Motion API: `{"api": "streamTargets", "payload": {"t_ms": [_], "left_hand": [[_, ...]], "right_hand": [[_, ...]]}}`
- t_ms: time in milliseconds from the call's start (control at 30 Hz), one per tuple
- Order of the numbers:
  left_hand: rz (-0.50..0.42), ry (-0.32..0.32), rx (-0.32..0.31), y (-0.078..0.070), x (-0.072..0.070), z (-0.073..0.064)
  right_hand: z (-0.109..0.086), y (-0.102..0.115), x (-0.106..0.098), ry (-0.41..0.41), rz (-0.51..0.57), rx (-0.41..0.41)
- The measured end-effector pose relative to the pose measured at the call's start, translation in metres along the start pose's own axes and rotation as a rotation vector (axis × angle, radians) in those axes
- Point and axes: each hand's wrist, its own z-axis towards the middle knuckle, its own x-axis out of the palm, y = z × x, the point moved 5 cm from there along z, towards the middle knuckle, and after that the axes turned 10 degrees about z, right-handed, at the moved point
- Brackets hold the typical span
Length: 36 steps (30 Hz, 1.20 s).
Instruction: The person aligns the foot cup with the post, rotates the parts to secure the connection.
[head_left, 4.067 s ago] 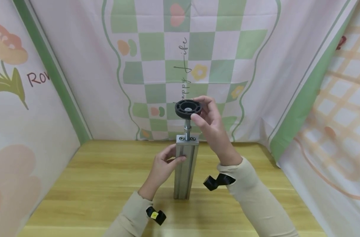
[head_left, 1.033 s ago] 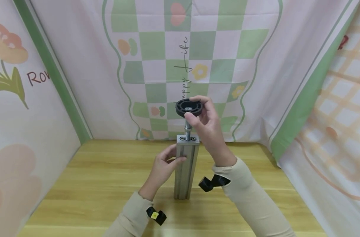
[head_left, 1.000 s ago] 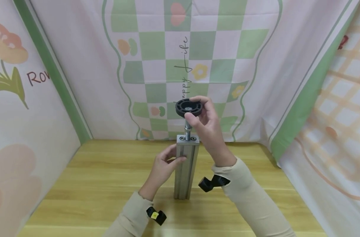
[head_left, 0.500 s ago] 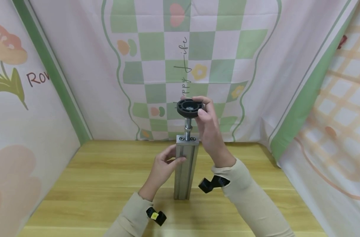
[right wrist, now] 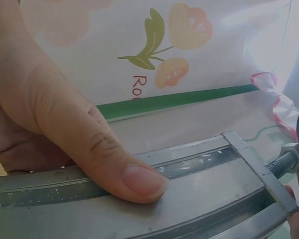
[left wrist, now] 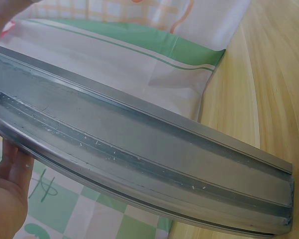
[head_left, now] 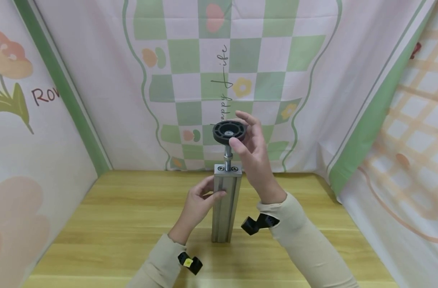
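Far left: white curtain [head_left: 11, 148] with a printed orange flower and a green band [head_left: 60, 80] along its edge. In front of it spreads the wood-grain table [head_left: 107, 224].

Next, my left sleeve [head_left: 157, 260], beige, with a black wrist mount [head_left: 191, 263] bearing a yellow patch. My left hand [head_left: 197, 206] is clamped on the slotted aluminium profile [head_left: 222, 216] near its upper end, thumb laid flat across the near face, fingers on the far side. Pale specks lie in the slots, seen in both wrist views.

Centre: the profile stands upright on the table. Its top carries a metal end plate [head_left: 227, 173] with two screws [head_left: 221, 169], one to each side of a threaded stud [head_left: 227, 164]. A hex nut [right wrist: 290, 154] sits on the stud, above the plate and apart from it. At the head of the stud, the black levelling foot [head_left: 221, 138] faces up, ribbed ring and central screw visible. Behind: green-and-white checked cloth [head_left: 215, 56], lettered.

Right of centre: my right hand [head_left: 255, 156] is at the foot. Thumb touches the near rim; index finger is raised clear of the far rim. The other fingers are partly hidden, so I cannot tell whether they grip.

Further right: another black mount [head_left: 259, 223], the right sleeve [head_left: 305, 240], then orange-checked fabric [head_left: 409, 160].
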Motion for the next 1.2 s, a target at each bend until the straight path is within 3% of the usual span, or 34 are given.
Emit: {"api": "streamTargets", "payload": {"t_ms": [267,500,700,967,1200], "left_hand": [[0.003,-0.005,0.001,0.0001,-0.0001,-0.0005],[-0.016,-0.006,0.003,-0.0004,0.0002,-0.0008],[-0.009,-0.008,0.008,0.001,0.0,-0.0011],[-0.003,-0.009,0.012,0.0007,-0.0002,-0.0011],[0.004,-0.008,0.013,0.0002,-0.0002,-0.0006]], "right_hand": [[0.0007,0.001,0.0006,0.023,0.018,-0.012],[0.002,0.0007,0.005,0.068,0.088,-0.073],[0.0027,-0.003,0.0033,0.061,0.119,-0.028],[0.0012,0.0002,0.0,0.036,0.062,-0.037],[0.0006,0.0019,-0.0043,-0.021,0.002,0.009]]}}
